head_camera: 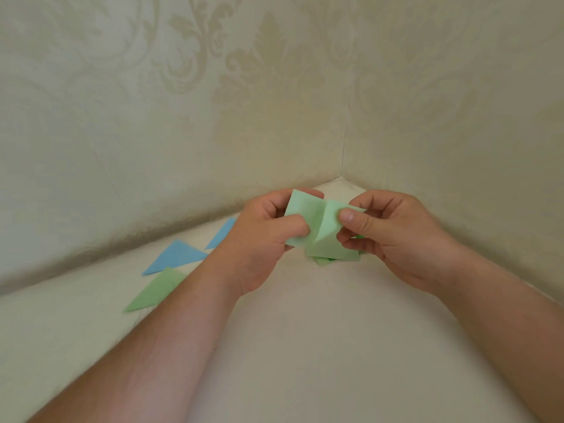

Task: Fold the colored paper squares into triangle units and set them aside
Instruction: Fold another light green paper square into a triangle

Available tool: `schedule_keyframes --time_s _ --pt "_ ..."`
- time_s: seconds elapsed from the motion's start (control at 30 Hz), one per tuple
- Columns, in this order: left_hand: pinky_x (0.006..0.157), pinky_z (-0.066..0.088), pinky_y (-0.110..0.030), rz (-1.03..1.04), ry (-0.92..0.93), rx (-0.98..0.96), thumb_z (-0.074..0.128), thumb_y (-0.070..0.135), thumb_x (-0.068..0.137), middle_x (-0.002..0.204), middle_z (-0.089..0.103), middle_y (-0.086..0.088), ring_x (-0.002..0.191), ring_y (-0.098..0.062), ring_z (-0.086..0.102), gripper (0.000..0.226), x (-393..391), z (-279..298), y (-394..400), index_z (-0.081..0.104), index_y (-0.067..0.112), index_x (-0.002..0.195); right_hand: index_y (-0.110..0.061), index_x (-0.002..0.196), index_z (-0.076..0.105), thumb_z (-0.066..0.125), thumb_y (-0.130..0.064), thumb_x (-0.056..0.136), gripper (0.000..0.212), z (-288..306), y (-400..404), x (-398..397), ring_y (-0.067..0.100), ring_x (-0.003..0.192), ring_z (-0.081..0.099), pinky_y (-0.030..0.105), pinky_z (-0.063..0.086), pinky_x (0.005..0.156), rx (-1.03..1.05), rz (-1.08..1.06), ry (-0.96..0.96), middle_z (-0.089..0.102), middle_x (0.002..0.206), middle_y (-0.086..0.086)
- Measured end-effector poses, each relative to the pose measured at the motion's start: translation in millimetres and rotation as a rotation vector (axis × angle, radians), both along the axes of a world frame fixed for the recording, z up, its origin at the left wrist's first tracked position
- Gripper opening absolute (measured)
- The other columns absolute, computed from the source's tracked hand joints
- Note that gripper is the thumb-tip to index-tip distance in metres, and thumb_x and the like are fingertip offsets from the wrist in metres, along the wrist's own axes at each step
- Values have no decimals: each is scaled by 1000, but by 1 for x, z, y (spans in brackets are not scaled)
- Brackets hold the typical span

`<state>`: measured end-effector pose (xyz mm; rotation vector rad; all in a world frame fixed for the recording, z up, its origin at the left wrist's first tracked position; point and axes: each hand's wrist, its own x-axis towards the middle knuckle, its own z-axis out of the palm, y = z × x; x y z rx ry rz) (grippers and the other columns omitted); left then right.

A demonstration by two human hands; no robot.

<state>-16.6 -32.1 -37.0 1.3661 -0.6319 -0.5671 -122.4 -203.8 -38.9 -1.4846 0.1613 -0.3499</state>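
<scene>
A light green paper square [317, 227] is held in the air between both hands, above the cream worktop [305, 331] and close to the corner where two patterned walls [213, 87] meet. The sheet is part-way folded: a crease runs down its middle and the two halves stand at an angle to each other. The left hand [265, 236] pinches the left half between thumb and curled fingers; the right hand [393, 233] pinches the right half, its thumb [351, 216] pressed on the near face with the fingers curled behind.

Three finished triangle units lie on the worktop to the left: a blue triangle [175, 257], a second blue triangle [222, 232] partly hidden behind the left wrist, and a green triangle [157, 290] nearest the viewer. More green paper [323, 260] is glimpsed beneath the held sheet; how many sheets are there cannot be told.

The fold is judged unfinished. Because the sheet is worked in the air with no surface under it, the edges could slip out of line before the crease is pressed, giving a lopsided triangle. An uneven pinch could also add a stray crease. The left forearm lies close to the finished triangles, so these could be brushed aside when the unit is set down.
</scene>
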Motion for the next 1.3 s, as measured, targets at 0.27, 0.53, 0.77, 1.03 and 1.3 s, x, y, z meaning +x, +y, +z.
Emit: schedule_keyframes --time_s 0.27,0.53,0.77,1.03,1.3 --pt "63 50 -30 -80 -3 7 60 5 76 88 64 -4 76 -20 62 26 -5 1 1 70 22 93 -22 69 74 84 -18 64 12 2 4 1 19 61 66 31 59 66 18 -63 -3 69 71 10" --pt "63 48 -25 48 -92 57 65 1 94 78 67 1 71 -14 61 23 -4 -4 -3 70 21 86 -11 82 67 76 2 85 17 0 3 2 14 58 62 33 58 69 -107 -129 -11 65 61 -2" --pt "79 49 -44 88 -157 68 70 17 88 88 62 -30 81 -25 61 15 -5 -5 -6 74 31 86 -12 81 67 74 2 87 17 2 3 0 15 58 62 35 57 70 -86 -123 -22 63 60 -2" --pt "76 46 -46 137 -206 53 69 24 88 79 52 -12 79 -29 50 15 0 -10 -6 76 30 100 -16 76 69 75 2 87 22 3 6 0 20 63 66 40 57 77 -99 -111 -2 68 67 4" --pt "93 52 -67 143 -218 101 70 25 80 84 67 -15 88 -28 62 22 -4 -11 -7 80 35 97 -15 79 70 75 2 87 20 2 2 2 18 58 63 28 53 60 -145 -196 5 65 64 2"
